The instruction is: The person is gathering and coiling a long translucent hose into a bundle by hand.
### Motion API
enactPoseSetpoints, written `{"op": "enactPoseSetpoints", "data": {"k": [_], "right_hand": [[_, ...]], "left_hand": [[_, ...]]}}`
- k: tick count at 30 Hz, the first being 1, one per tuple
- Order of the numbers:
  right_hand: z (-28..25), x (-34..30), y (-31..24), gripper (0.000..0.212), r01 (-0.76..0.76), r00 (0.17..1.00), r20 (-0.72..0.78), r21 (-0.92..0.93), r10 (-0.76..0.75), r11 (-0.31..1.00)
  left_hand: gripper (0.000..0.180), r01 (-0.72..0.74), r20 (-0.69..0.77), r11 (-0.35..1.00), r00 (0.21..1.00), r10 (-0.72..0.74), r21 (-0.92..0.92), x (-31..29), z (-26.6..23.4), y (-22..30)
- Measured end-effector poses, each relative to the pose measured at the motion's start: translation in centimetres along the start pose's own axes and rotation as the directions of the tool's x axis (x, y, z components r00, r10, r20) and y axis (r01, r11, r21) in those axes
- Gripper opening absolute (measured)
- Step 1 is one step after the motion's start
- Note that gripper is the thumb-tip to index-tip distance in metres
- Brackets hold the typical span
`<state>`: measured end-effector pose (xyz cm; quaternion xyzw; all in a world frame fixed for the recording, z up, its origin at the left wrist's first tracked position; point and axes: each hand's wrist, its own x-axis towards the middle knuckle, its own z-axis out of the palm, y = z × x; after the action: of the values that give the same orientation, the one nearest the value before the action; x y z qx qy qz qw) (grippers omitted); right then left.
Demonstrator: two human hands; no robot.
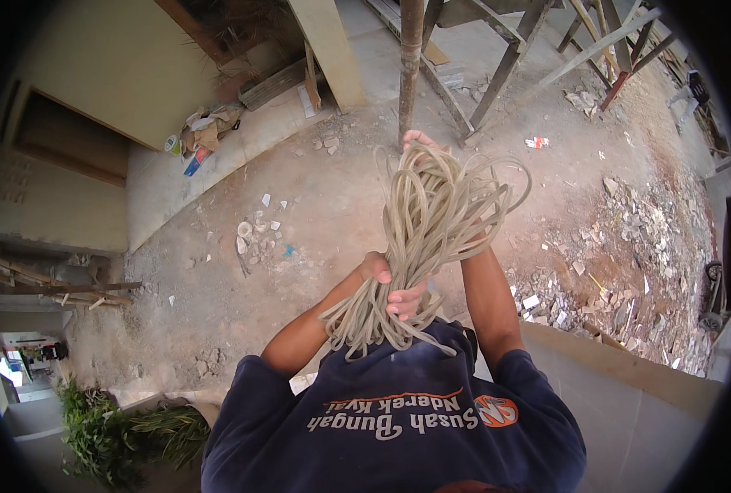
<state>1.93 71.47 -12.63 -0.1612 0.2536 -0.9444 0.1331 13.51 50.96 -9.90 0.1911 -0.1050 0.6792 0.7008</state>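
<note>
A thick bundle of looped, pale beige cord (431, 205) is held up in front of my chest. Whether it is rope or thin tubing I cannot tell. My left hand (402, 297) is closed around its narrow waist, fingers and thumb wrapped over the strands. Short loops fan out below that grip against my dark blue shirt (398, 411). At the far end, my right hand (421, 140) curls over the top of the loops; most of its palm is hidden behind the cord. Several long loops stick out to the right, past my right forearm.
An upright rusty pole (410, 70) stands just beyond my right hand, with wooden trestles (505, 74) behind it. Broken rubble (628, 255) covers the ground at right. A low wall (620, 394) lies near right, and green plants (94, 435) are at near left.
</note>
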Motion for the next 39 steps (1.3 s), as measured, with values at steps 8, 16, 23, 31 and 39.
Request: {"op": "enactPoseSetpoints", "data": {"k": [8, 16, 23, 31, 39], "right_hand": [[2.0, -4.8, -10.8, 0.050, -0.256, 0.967, -0.174, -0.702, 0.188, 0.664], [4.5, -12.1, -11.8, 0.079, -0.436, 0.889, -0.292, -0.773, 0.352, 0.460], [13.0, -10.8, 2.8, 0.124, 0.266, 0.938, 0.210, -0.946, 0.277, -0.184], [7.8, -14.3, 11.8, 0.103, 0.216, 0.947, 0.036, -0.806, 0.318, -0.551], [4.3, -12.3, 12.8, 0.052, 0.389, 0.916, 0.246, -0.742, 0.318, -0.547]], "left_hand": [[0.063, 0.348, -0.332, 0.937, 0.882, -0.334, -0.019, -1.7, 4.7, 4.0], [0.034, 0.868, -0.780, 0.495, 0.292, -0.554, -0.027, -5.9, 3.1, 6.0], [0.017, 0.900, -0.905, 0.399, 0.010, -0.426, -0.178, -6.4, 0.0, 4.7], [0.023, 0.879, -0.976, 0.471, 0.156, -0.153, 0.067, -8.1, 1.8, 1.3], [0.045, 0.858, -0.981, 0.493, 0.059, 0.185, 0.145, -10.3, 0.0, -1.2]]}}
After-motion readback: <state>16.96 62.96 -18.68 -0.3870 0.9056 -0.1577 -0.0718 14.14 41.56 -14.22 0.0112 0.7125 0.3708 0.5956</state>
